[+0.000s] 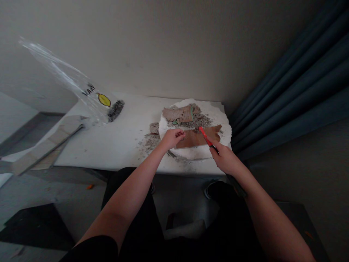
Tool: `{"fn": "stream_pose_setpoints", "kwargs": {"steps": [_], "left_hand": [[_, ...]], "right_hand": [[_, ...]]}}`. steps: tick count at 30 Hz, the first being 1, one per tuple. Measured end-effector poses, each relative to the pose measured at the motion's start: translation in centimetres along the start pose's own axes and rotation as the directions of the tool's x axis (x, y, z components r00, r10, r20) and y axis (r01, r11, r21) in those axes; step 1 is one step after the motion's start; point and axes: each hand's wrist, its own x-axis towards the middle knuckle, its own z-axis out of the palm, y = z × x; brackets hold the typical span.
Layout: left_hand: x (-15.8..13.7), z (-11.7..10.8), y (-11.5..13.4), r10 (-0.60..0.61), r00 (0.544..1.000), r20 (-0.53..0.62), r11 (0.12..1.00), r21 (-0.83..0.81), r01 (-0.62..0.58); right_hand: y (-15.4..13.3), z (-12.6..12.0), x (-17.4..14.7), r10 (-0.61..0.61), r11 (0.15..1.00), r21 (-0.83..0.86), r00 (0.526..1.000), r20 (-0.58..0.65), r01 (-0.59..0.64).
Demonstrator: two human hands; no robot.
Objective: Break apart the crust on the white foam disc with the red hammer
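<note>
On a white, ragged-edged slab (pixel 225 123) lies a flat brown piece (pixel 192 139), with a torn or jagged right end. My left hand (pixel 173 137) is closed over its left end, fingertips curled together; whether anything sits between them is hidden. A slim red-and-black tool (pixel 205 134) is gripped in my right hand (pixel 225 157), its red end pointing away from me over the brown piece. I cannot make out the tool's kind. Behind it, a second brownish, cracked piece (pixel 177 114) rests among grey crumbled rubble (pixel 202 120).
The white table (pixel 114 145) carries more crumbs and a small broken chunk (pixel 154 128) left of the slab. A clear plastic bag (pixel 89 92) with dark contents stands farther left, near a tile-like panel (pixel 46 147) and thin dark rod (pixel 54 147). Blue curtains (pixel 294 80) hang right.
</note>
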Motion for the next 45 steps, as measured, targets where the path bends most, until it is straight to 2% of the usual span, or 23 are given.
{"fn": "stream_pose_setpoints", "kwargs": {"steps": [6,17,22,26,31,37,42,45], "left_hand": [[-0.2,-0.1,0.4,0.016,1.000,0.000,0.999,0.038,-0.016],[-0.1,0.0,0.2,0.028,1.000,0.000,0.998,0.052,-0.028],[-0.5,0.1,0.2,0.069,0.998,0.000,0.991,0.114,-0.069],[-0.9,0.5,0.2,0.108,0.993,-0.049,0.987,0.127,-0.101],[-1.1,0.9,0.3,0.088,0.992,-0.089,0.992,0.095,-0.079],[-1.2,1.1,0.5,0.064,0.994,-0.094,0.994,0.091,-0.056],[-1.2,1.2,0.2,0.067,0.993,-0.093,0.995,0.073,-0.060],[-1.1,1.2,0.0,0.077,0.992,-0.098,0.993,0.101,-0.067]], "right_hand": [[0.1,0.1,0.1,-0.053,0.998,-0.025,0.997,-0.051,0.052],[0.0,0.0,-0.1,-0.011,1.000,0.007,1.000,-0.008,0.011],[-0.1,0.0,0.0,-0.003,1.000,0.010,1.000,-0.008,0.003],[-1.0,-0.7,-0.8,-0.026,0.997,0.071,0.999,-0.040,0.029],[-2.8,-1.3,-2.5,-0.055,0.984,0.162,0.995,-0.088,0.068],[-3.5,-0.5,-2.6,-0.113,0.981,0.162,0.994,0.009,0.110],[-3.5,-0.7,-2.8,-0.109,0.978,0.175,0.994,-0.031,0.112],[-3.5,-0.4,-2.7,-0.120,0.980,0.158,0.993,0.007,0.117]]}}
